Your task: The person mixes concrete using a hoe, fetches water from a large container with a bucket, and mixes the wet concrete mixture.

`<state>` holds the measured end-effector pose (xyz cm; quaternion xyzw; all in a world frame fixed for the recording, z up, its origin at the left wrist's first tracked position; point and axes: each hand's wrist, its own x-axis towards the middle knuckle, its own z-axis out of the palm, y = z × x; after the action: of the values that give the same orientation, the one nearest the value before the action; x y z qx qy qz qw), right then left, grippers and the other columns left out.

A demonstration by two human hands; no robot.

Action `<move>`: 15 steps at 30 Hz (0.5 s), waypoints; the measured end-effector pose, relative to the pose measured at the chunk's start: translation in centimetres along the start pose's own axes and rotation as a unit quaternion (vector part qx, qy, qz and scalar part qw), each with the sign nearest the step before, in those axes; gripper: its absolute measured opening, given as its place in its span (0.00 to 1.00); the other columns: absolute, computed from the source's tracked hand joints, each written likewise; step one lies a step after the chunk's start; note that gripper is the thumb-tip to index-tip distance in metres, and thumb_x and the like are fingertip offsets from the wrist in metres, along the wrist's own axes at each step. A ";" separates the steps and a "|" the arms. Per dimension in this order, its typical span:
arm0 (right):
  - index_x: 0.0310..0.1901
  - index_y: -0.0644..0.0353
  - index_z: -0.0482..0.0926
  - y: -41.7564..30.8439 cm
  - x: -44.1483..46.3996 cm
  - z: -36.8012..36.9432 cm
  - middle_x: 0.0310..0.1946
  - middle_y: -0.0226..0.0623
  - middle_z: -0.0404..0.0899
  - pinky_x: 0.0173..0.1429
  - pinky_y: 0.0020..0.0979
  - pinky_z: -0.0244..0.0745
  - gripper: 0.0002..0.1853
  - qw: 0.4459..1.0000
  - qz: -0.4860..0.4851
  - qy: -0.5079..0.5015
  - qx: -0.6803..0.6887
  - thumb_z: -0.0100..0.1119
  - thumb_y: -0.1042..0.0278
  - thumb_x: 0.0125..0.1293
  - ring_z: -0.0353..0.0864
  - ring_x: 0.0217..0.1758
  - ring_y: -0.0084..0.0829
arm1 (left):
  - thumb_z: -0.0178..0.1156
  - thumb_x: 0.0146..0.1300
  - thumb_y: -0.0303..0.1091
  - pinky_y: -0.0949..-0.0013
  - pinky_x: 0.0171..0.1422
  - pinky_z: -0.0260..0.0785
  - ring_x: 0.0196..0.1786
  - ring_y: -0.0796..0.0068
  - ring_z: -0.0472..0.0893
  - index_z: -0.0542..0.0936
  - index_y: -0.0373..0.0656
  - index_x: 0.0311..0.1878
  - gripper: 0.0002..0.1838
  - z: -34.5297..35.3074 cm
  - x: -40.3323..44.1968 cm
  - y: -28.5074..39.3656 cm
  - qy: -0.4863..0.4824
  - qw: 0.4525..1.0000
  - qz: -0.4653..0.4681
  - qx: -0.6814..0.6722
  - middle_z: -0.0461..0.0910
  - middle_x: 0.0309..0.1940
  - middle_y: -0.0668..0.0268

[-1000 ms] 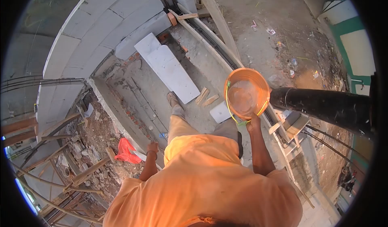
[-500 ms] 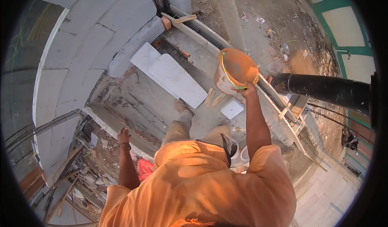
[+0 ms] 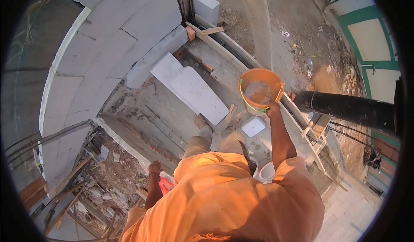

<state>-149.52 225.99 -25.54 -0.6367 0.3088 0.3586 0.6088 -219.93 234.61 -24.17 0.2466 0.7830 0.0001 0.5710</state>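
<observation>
My right hand (image 3: pixel 272 107) grips an orange bucket (image 3: pixel 258 75) near its rim, by the yellow-green handle. The bucket hangs out ahead of me on the right, its mouth facing up toward me. Some greyish stuff shows inside, but I cannot tell what it is. Low at my left side hangs my left hand (image 3: pixel 155 167), its fingers loosely apart and nothing visible in them. A red plastic piece (image 3: pixel 165 184) lies close beside it, partly hidden by my shirt.
Two pale blocks (image 3: pixel 200 94) lie overlapped on the cement floor ahead of my feet. Wooden formwork (image 3: pixel 235 54) with rebar runs along the right. A block wall (image 3: pixel 103 39) rises at left, above rubble (image 3: pixel 114 160). A black pipe (image 3: pixel 345 109) juts in from the right. White pails (image 3: pixel 267 171) stand beside me.
The bucket has turned so that more of its inside shows. My left hand has dropped back toward my body. One foot has stepped forward, and both feet now show near the blocks.
</observation>
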 end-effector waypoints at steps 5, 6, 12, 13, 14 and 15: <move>0.61 0.67 0.65 -0.5 5.6 4.9 0.53 0.53 0.73 0.44 0.72 0.74 0.22 0.987 0.044 -0.102 -0.116 0.52 0.73 0.66 0.78 0.52 0.57 | 0.56 0.65 0.36 0.61 0.43 0.76 0.39 0.71 0.78 0.73 0.42 0.59 0.20 1.9 -1.4 -1.6 0.036 0.992 0.004 -0.124 0.77 0.38 0.66; 0.61 0.69 0.62 -0.5 6.0 6.3 0.55 0.55 0.70 0.42 0.76 0.72 0.24 0.981 0.057 -0.133 -0.132 0.53 0.72 0.65 0.75 0.54 0.62 | 0.56 0.65 0.36 0.61 0.43 0.76 0.40 0.70 0.78 0.73 0.41 0.59 0.20 2.6 -2.0 -1.5 0.031 0.993 0.008 -0.116 0.78 0.39 0.66; 0.58 0.69 0.65 -1.0 1.2 12.1 0.52 0.52 0.72 0.49 0.62 0.80 0.22 0.997 0.043 -0.065 -0.006 0.54 0.78 0.62 0.77 0.55 0.54 | 0.60 0.63 0.37 0.61 0.45 0.78 0.46 0.66 0.79 0.75 0.37 0.56 0.21 7.0 -5.9 -0.2 0.020 0.995 0.071 -0.066 0.78 0.44 0.60; 0.56 0.68 0.66 -0.1 2.9 11.5 0.48 0.50 0.73 0.48 0.62 0.80 0.19 0.994 0.048 -0.093 0.025 0.53 0.76 0.64 0.78 0.52 0.54 | 0.61 0.63 0.37 0.61 0.45 0.78 0.47 0.65 0.79 0.75 0.37 0.56 0.21 7.1 -6.7 0.1 0.020 0.994 0.083 -0.068 0.78 0.45 0.59; 0.54 0.68 0.67 1.6 6.4 10.3 0.44 0.47 0.74 0.46 0.62 0.81 0.17 0.990 0.052 -0.121 0.056 0.52 0.73 0.65 0.78 0.50 0.53 | 0.61 0.63 0.37 0.60 0.46 0.78 0.48 0.64 0.80 0.75 0.38 0.57 0.21 7.1 -7.1 0.2 0.021 0.993 0.094 -0.072 0.78 0.46 0.59; 0.52 0.67 0.68 2.5 8.2 9.8 0.40 0.44 0.75 0.44 0.61 0.82 0.14 0.983 0.055 -0.150 0.086 0.51 0.71 0.67 0.79 0.48 0.52 | 0.61 0.63 0.37 0.60 0.46 0.78 0.48 0.65 0.80 0.75 0.38 0.57 0.21 7.1 -7.6 0.3 0.028 0.992 0.096 -0.080 0.78 0.45 0.60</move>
<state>-147.89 235.96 -33.80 -0.5029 0.2782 0.4551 0.6801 -211.73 229.96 -19.70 0.2742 0.7692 0.1242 0.5637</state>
